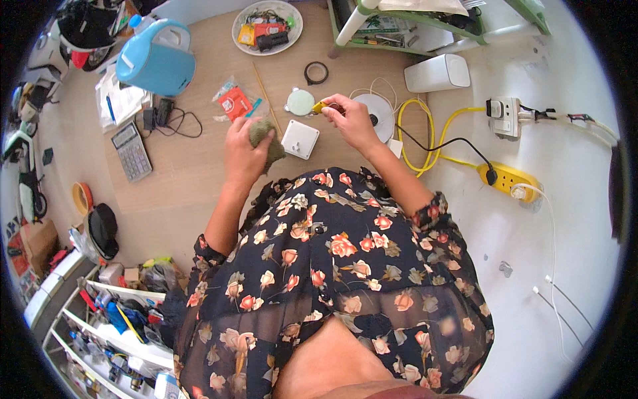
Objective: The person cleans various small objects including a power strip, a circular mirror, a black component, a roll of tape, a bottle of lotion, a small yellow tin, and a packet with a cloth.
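Observation:
My left hand (pixel 246 149) is closed around a bunched olive-green cloth (pixel 265 137). Pinched between the thumb and fingers of my right hand (pixel 351 122) is a small yellow object (pixel 318 107), its far end hidden by the fingers. Its tip is beside a pale green round disc (pixel 300 102) with small tabs on its edge. Between my hands a white square plug-in device (pixel 304 133) lies on the wooden table (pixel 179 169), plug prongs upward. A white round disc (pixel 381 107) with a dark centre is partly behind my right hand.
A black tape roll (pixel 316 73), a thin wooden stick (pixel 261 85) and a red packet (pixel 234 102) lie further back. A blue jug (pixel 157 60) and calculator (pixel 131 151) are at left. Yellow cable (pixel 432 129) and a yellow power strip (pixel 508 180) are at right.

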`<state>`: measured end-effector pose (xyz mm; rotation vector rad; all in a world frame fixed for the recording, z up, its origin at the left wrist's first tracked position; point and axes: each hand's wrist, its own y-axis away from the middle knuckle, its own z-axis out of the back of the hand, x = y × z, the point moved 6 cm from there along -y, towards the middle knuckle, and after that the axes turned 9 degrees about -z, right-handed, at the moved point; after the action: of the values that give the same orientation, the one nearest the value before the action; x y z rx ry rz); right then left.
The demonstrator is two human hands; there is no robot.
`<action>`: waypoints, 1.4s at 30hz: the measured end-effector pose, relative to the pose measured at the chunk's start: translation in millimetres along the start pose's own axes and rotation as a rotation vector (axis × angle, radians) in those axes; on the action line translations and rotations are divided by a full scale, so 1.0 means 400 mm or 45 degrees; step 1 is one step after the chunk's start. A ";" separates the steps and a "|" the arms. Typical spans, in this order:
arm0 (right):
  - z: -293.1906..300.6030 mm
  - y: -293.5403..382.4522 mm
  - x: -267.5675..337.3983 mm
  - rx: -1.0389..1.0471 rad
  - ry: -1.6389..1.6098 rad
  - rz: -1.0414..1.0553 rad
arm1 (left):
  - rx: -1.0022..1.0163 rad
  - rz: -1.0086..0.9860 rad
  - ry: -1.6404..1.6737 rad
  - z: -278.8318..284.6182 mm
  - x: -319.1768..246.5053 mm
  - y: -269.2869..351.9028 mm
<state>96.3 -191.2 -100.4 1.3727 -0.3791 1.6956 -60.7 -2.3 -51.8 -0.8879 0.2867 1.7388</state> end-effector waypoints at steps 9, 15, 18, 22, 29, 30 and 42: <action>-0.080 -0.180 -0.204 0.297 0.394 0.053 | 0.090 0.348 -0.352 -0.050 0.273 0.073; 0.064 -0.254 -0.128 0.031 0.548 0.092 | -0.073 0.286 -0.500 -0.111 0.344 0.127; 0.251 -0.334 -0.089 -0.442 0.680 0.406 | -0.171 0.235 -0.554 -0.114 0.337 0.133; 0.439 -0.422 -0.090 -0.692 1.015 0.235 | -0.210 0.175 -0.568 -0.118 0.342 0.134; 0.468 -0.535 -0.120 -0.185 1.434 0.085 | -0.205 0.162 -0.607 -0.122 0.343 0.144; 0.467 -0.543 -0.111 -0.179 1.433 0.089 | -0.203 0.178 -0.599 -0.122 0.344 0.145; 0.500 -0.460 -0.067 -0.242 1.439 0.325 | -0.224 0.175 -0.567 -0.081 0.311 0.199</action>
<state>364.5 -242.4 -109.5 0.0944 -0.0432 2.2695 -132.6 39.2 -178.2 -0.5901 -0.1041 2.0583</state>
